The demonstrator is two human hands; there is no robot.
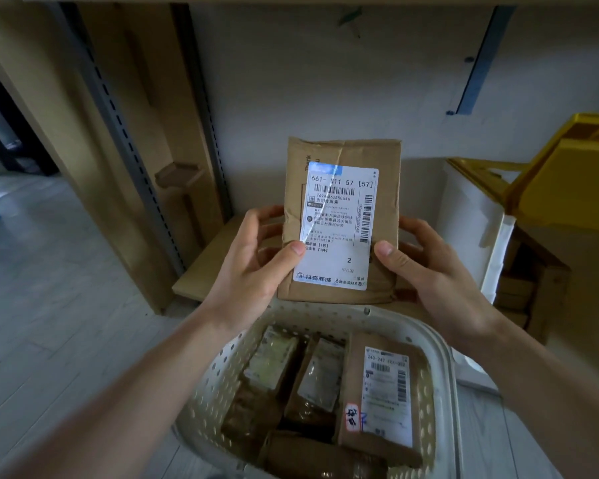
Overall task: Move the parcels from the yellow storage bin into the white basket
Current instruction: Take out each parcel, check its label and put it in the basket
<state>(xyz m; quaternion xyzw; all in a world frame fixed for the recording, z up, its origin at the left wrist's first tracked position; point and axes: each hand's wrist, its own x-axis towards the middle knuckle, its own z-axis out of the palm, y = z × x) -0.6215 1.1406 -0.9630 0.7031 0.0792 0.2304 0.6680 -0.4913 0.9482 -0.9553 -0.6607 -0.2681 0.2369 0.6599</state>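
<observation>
A brown cardboard parcel [343, 153] with a white shipping label is held upright above the far rim of the white basket. My left hand [256, 261] grips its left edge, thumb on the label. Its right edge is held by my right hand [426, 261], thumb on the front. The white perforated basket [218, 371] stands below and holds several brown parcels, one [381, 392] with a white label facing up. The yellow storage bin [567, 178] sits at the right, tilted, its inside not visible.
A low wooden shelf board [204, 267] lies behind the basket against a white wall. Tall cardboard panels [125, 133] and a slotted metal upright stand at the left. A white box and brown cartons sit under the yellow bin at the right. Grey floor lies to the left.
</observation>
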